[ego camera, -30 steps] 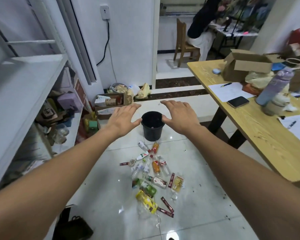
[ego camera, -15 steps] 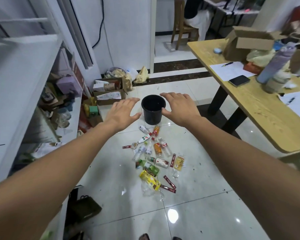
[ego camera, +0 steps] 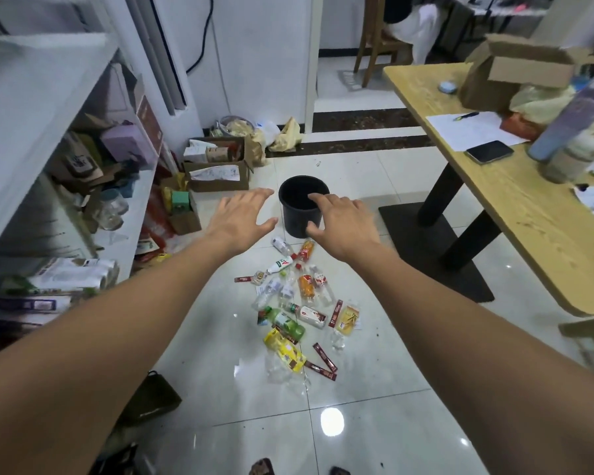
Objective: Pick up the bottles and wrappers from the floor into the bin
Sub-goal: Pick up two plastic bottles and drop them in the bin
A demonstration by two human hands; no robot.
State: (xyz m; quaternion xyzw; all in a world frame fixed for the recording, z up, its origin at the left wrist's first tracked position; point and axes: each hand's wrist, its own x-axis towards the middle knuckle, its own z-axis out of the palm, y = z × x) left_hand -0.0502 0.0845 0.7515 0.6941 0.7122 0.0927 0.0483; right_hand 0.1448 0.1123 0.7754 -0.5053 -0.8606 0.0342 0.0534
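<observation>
Nearest, the glossy floor [ego camera: 374, 406] lies bare across its width, apart from a dark bag [ego camera: 150, 394] at the left by the shelf [ego camera: 42, 97]. Ahead, the litter lies in one loose strip down the middle of the tiles. Open lanes run on both sides: a narrower one up to the shelf foot, and a wider one up to the black table base [ego camera: 412, 241].

There are about ten bottles [ego camera: 286, 324], though the clear ones overlap and blur, so the count is rough. Two are orange, one is green, one is white with a green label, and the rest are clear. All lie on their sides.

The wrappers [ego camera: 324, 353] number six: four thin dark-red sticks and two yellow packs, the larger at the near end.

Both bare arms reach out over the strip. The left hand [ego camera: 240, 217] and right hand [ego camera: 343, 224] are flat, palms down, fingers spread wide, holding nothing.

The bin [ego camera: 294, 214] stands between them at the strip's far end. It is small, round, black and upright, with a bottle just beside its foot. The left hand is just left of it, and the right overlaps its rim in view; I cannot tell whether it touches.

Beyond, a box [ego camera: 220, 185] sits by the wall. The table [ego camera: 528, 241] edge runs along the right, and a chair [ego camera: 372, 29] stands past the doorway.
</observation>
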